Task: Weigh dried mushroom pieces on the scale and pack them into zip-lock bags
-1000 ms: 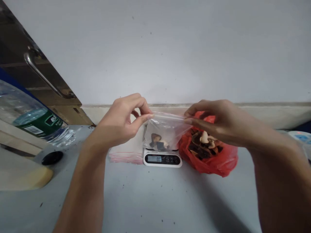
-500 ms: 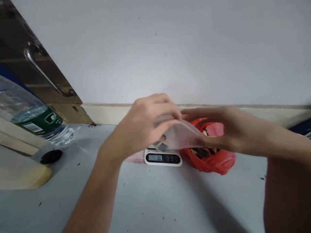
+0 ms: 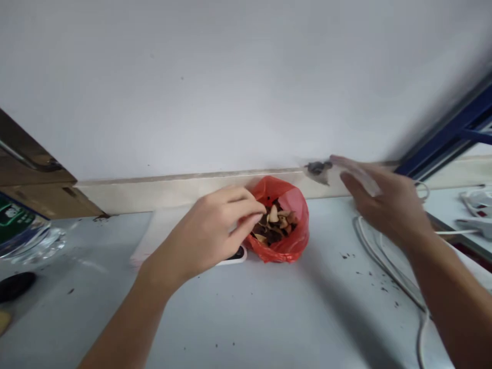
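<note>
My left hand (image 3: 215, 228) is closed in a pinch at the left side of a red plastic bag (image 3: 294, 246); whatever may be between its fingertips is hidden. The bag stands open on the table and holds dried tan and dark brown pieces (image 3: 274, 218). Under and behind my left hand lies a white kitchen scale (image 3: 240, 254), of which only a front corner shows. Off to the right, my right hand (image 3: 388, 197) is closed on a clear plastic bag (image 3: 363, 177), blurred by motion. Some dark pieces (image 3: 319, 167) show at its far end, near the wall.
White sheets (image 3: 157, 230) lie left of the scale. A large water bottle (image 3: 28, 236) and a black round lid (image 3: 17, 286) are at the left edge. On the right a white cable (image 3: 384, 266) runs over the table (image 3: 269, 318), near dark crumbs. A wall rises behind.
My view has turned right. My right hand has carried the clear bag away from above the scale to the right. My left hand has let go of it and is beside the red bag.
</note>
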Available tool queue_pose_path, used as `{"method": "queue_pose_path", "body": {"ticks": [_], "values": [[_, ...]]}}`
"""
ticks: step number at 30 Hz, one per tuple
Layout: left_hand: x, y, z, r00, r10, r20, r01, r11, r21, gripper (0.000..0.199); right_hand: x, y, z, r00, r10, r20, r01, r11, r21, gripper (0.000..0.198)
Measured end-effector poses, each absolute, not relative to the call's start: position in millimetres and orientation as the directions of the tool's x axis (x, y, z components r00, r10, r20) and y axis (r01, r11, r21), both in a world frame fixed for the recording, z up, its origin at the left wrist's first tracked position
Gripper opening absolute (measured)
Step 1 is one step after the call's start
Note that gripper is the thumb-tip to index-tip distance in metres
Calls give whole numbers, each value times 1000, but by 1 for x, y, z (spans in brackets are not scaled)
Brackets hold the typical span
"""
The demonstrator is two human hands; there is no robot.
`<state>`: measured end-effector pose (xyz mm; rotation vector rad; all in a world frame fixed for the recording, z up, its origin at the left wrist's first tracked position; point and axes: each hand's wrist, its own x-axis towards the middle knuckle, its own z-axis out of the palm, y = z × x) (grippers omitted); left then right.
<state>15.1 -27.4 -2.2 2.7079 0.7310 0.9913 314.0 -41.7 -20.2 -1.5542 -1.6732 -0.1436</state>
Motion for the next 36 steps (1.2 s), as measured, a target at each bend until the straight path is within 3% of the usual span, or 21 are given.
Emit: {"method": "queue_pose_path", "body": {"ticks": [2,5,7,9,11,13,15,18,22,26,30,36], "values": [[23,-27,-9,727,546,416,426,-834,349,20,337,-40,-53,10,795,607,933,211,-291,44],[34,-28,-15,769,599,223,502,-782,368,24,359,-43,-97,-277,907,318,933,333,-138,54],[38,-27,-17,778,613,137,532,-760,374,25,363,-48,-109,-343,928,143,919,364,-153,62],[37,-24,-17,778,620,102,544,-746,385,25,359,-52,-101,-339,939,63,914,345,-214,75],[33,-21,-15,769,632,98,553,-734,394,25,348,-54,-79,-290,950,119,907,312,-283,69],[27,-19,-13,748,656,101,572,-715,402,26,330,-52,-52,-198,942,272,895,287,-341,54],[22,-17,-11,723,683,101,598,-692,404,27,306,-47,-28,-168,947,276,889,266,-372,42],[15,-17,-9,694,711,111,619,-669,411,28,265,-35,-12,-244,969,46,918,246,-310,37],[8,-19,-6,674,730,114,630,-649,427,30,228,-19,-19,-247,934,-258,947,176,-270,64],[-2,-18,-2,667,730,146,625,-656,424,31,225,-9,-28,-288,932,-221,935,224,-275,41],[-16,-14,4,629,757,175,657,-638,402,27,240,-6,-22,-265,949,-169,939,214,-269,31],[-39,-8,7,548,827,125,730,-545,412,31,253,-7,0,-279,959,-60,881,230,-414,24]]}}
